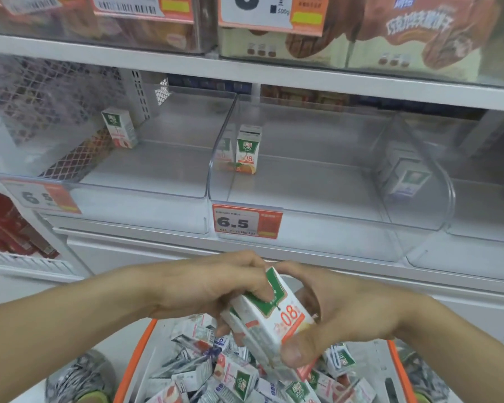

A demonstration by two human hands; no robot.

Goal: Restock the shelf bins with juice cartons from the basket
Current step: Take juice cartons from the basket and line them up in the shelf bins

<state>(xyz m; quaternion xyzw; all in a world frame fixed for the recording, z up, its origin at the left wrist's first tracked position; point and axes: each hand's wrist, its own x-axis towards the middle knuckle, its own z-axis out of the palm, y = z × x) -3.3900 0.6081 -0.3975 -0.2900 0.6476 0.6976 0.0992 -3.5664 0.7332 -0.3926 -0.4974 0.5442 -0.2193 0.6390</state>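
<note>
Now boxy glossy carton (269,321) btwn hands (216,289).

Both bare arms reach in from the bottom corners and meet in the middle. The left hand (213,283) is palm down with its fingers curled. The right hand (341,312) is beside it, fingers bent, thumb low and pointing left. Both hands grip one carton (269,318).

orange price tag reading 6.5 (247,221) on shelf edge, second tag (41,197) at left, brown snack packs (413,30) on upper shelf, red packages (9,225) lower left
</note>
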